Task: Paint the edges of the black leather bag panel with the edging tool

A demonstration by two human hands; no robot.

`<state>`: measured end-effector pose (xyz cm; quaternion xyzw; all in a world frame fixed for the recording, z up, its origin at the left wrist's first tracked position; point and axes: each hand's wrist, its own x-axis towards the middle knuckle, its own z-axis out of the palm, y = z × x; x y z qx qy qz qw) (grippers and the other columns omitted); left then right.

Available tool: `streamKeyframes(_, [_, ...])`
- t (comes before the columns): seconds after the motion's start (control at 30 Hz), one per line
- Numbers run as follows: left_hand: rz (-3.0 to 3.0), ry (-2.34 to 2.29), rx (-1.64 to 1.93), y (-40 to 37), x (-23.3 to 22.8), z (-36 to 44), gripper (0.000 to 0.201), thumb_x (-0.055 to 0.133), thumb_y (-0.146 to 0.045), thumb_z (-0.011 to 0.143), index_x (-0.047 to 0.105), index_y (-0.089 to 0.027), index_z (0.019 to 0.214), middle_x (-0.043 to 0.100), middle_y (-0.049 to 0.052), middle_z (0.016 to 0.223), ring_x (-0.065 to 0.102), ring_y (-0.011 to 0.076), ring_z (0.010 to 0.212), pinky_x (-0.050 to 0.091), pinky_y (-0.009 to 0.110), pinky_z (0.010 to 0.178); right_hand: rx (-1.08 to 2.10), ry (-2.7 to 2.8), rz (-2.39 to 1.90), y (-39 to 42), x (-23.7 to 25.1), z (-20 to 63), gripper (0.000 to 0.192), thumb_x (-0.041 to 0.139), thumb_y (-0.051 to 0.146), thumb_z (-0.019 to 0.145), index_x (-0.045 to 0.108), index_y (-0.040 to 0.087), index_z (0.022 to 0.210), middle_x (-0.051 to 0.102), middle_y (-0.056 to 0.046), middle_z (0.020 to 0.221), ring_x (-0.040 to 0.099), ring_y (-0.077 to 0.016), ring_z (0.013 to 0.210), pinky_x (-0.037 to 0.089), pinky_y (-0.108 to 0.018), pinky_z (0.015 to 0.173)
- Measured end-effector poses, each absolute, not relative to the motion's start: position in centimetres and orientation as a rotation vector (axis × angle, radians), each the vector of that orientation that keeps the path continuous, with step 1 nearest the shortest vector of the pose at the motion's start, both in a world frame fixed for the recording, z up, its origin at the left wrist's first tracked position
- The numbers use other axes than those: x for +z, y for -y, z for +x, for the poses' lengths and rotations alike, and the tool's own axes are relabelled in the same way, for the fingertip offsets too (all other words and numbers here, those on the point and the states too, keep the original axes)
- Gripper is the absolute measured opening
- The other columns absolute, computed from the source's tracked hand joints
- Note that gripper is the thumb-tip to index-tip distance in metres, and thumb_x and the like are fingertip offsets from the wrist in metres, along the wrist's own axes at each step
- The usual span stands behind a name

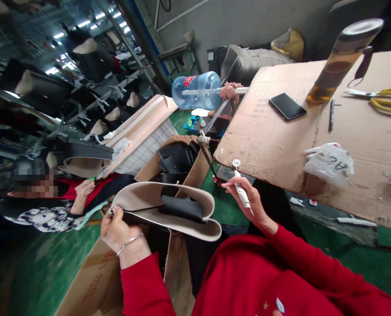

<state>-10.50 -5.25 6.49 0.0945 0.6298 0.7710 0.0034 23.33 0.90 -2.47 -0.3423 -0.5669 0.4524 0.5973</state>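
Note:
My left hand [119, 230] is closed on the edge of an unfinished bag [143, 197], with beige inner faces and a black outside. The bag lies on its side above my lap, its mouth facing me and a black pocket piece [182, 206] showing inside. Between the fingers of my right hand [256, 202] is a thin tool with a white wrapped handle [242, 195]; its kind I cannot make out. The tool's upper end meets or overlaps a small white round cap [236, 163] at the near corner of the cardboard-covered table.
On the cardboard-covered table [281, 145] are a phone [287, 106], a tea bottle [342, 61], yellow-handled scissors [389, 98], a pen [331, 115] and a plastic bag [330, 164]. An open carton [195, 175] holds black pieces. A co-worker [51, 193] sits at left.

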Motion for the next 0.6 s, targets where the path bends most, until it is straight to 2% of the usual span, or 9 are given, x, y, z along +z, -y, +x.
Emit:
streamKeyframes(0.13, [0.253,-2.017,2.323,5.4,4.2,-9.1,0.029,0.076,-0.025,0.061,0.065,-0.018,0.087,0.062,-0.003,0.079,0.061,0.0168,0.074,0.059,0.038,0.074,1.030,1.418,-0.830,-1.1,-3.1,23.3,0.020,0.066,0.040,0.103,0.061,0.022,0.110,0.072,-0.006,0.098,0.073,-0.0207,0.086,0.057,-0.028,0.076])
streamKeyframes(0.3, [0.183,-2.129,2.329,5.0,1.3,-8.6,0.027,0.075,-0.028,0.059,0.061,-0.018,0.081,0.060,-0.003,0.079,0.058,0.0157,0.072,0.056,0.040,0.078,0.926,1.603,-0.844,-1.8,-3.0,23.1,0.020,0.063,0.039,0.105,0.063,0.022,0.116,0.071,-0.005,0.102,0.069,-0.0181,0.083,0.054,-0.026,0.076])
streamKeyframes(0.47, [0.200,-2.147,2.294,4.9,0.3,-9.0,0.034,0.075,-0.035,0.057,0.059,-0.019,0.082,0.058,-0.003,0.079,0.057,0.0163,0.072,0.054,0.040,0.078,0.683,2.002,-0.783,-2.9,-1.7,22.3,0.029,0.059,0.036,0.107,0.061,0.023,0.132,0.071,-0.009,0.106,0.066,-0.0237,0.093,0.053,-0.033,0.085])
streamKeyframes(0.6, [0.197,-2.125,2.283,4.9,0.1,-9.1,0.038,0.076,-0.038,0.055,0.060,-0.019,0.084,0.059,-0.003,0.080,0.058,0.0161,0.074,0.053,0.037,0.076,0.652,2.202,-0.788,-4.0,-0.9,20.4,0.022,0.062,0.032,0.104,0.065,0.024,0.124,0.071,-0.008,0.097,0.066,-0.0243,0.093,0.051,-0.034,0.090])
